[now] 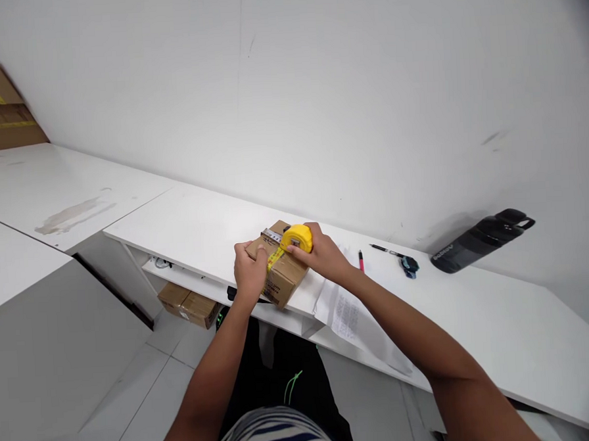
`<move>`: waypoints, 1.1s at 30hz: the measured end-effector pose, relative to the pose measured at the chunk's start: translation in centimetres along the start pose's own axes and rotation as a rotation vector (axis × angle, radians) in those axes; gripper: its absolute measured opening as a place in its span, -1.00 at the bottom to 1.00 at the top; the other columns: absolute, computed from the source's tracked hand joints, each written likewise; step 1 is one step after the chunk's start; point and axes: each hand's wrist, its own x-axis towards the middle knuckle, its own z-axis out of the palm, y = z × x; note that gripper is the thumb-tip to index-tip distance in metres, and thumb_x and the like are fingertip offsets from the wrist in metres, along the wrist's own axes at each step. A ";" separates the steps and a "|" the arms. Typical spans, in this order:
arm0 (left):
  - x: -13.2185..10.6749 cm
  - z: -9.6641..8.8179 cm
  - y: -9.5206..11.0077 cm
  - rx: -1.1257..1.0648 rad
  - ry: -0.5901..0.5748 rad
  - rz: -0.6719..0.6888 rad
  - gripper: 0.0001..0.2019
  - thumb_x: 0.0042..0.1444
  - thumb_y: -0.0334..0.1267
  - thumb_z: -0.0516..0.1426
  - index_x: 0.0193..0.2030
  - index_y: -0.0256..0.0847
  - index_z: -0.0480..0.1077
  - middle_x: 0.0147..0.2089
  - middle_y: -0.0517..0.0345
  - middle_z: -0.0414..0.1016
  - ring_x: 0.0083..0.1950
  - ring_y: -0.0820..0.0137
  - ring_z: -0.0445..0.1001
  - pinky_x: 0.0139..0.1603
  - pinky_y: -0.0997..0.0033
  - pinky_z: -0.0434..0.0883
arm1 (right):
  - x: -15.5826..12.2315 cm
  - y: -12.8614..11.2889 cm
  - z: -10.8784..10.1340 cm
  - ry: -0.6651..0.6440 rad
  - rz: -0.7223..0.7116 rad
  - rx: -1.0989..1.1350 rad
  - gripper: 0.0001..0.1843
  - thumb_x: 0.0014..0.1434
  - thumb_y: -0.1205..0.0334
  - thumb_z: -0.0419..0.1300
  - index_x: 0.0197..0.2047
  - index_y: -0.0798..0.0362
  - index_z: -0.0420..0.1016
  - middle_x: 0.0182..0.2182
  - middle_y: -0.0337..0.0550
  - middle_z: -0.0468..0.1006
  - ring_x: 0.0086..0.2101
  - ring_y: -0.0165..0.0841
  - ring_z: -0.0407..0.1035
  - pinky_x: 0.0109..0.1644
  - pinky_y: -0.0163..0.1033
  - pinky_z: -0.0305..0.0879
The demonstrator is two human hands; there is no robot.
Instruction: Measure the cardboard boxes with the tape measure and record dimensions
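Observation:
A small brown cardboard box (pixel 288 279) is held over the front edge of the white counter, tilted toward me. My left hand (pixel 250 272) grips its left side, with the thumb on the top face. My right hand (pixel 323 253) is closed around a yellow tape measure (pixel 299 235), held against the top of the box near its right side. A yellow strip (pixel 275 258) runs across the box between the two hands; whether it is the measuring blade or packing tape I cannot tell. A pale strip with dark marks lies near the far edge.
Right of the box are printed paper sheets (pixel 347 318), a red pen (pixel 361 261), a black pen (pixel 385 249), a small dark teal object (pixel 409 265) and a black bottle (pixel 478 242). Another carton (pixel 189 304) sits on the shelf below. Large cartons (pixel 2 107) stand far left.

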 end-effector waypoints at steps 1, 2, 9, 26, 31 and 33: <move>0.0 0.1 -0.1 -0.005 0.001 0.002 -0.70 0.14 -0.05 0.13 -0.05 -0.12 0.29 -0.13 0.02 0.50 -0.12 0.20 0.49 -0.09 0.21 0.39 | -0.9 0.4 -0.4 0.010 0.010 0.010 -0.45 0.13 -0.15 0.16 0.04 0.00 0.18 -0.26 -0.07 0.57 -0.31 -0.16 0.47 -0.30 -0.15 0.32; 0.1 0.1 -0.1 -0.011 0.000 0.005 -0.70 0.14 -0.05 0.13 -0.05 -0.12 0.30 -0.14 0.04 0.50 -0.13 0.21 0.49 -0.09 0.22 0.39 | -1.9 0.7 -0.7 0.024 0.023 0.018 -0.44 0.12 -0.16 0.17 0.04 0.00 0.18 -0.28 -0.08 0.56 -0.33 -0.17 0.46 -0.32 -0.16 0.32; 0.1 0.3 -0.2 -0.039 0.018 0.026 -0.70 0.13 -0.06 0.14 -0.05 -0.12 0.29 -0.13 0.05 0.49 -0.11 0.23 0.47 -0.07 0.24 0.38 | -5.9 2.9 -1.8 0.096 0.071 0.045 -0.43 0.09 -0.13 0.22 0.04 -0.01 0.17 -0.29 -0.08 0.54 -0.37 -0.17 0.46 -0.34 -0.13 0.34; 0.6 0.4 -0.7 -0.082 -0.013 0.020 -0.70 0.14 -0.04 0.14 -0.06 -0.12 0.28 -0.19 0.09 0.49 -0.18 0.26 0.48 -0.13 0.25 0.38 | -3.1 2.3 -1.5 0.162 0.062 0.073 -0.39 0.05 -0.20 0.24 0.03 -0.02 0.22 -0.24 -0.09 0.57 -0.31 -0.18 0.47 -0.29 -0.12 0.36; 2.6 -0.7 -1.4 -0.329 -0.033 -0.017 -0.72 0.05 -0.09 0.18 -0.15 -0.17 0.31 -0.23 0.14 0.45 -0.20 0.34 0.46 -0.16 0.33 0.40 | 2.6 0.3 -0.4 0.210 -0.042 0.221 -0.40 0.05 -0.17 0.25 0.03 -0.01 0.23 -0.22 -0.12 0.55 -0.27 -0.21 0.46 -0.22 -0.12 0.39; 3.4 -1.6 -2.1 -0.467 -0.005 -0.051 -0.73 -0.01 -0.10 0.19 -0.22 -0.20 0.33 -0.26 0.16 0.43 -0.22 0.37 0.46 -0.18 0.36 0.40 | 4.1 -0.2 -0.5 0.313 -0.025 0.356 -0.36 0.03 -0.19 0.26 0.04 -0.02 0.19 -0.25 -0.17 0.53 -0.38 -0.28 0.45 -0.30 -0.15 0.40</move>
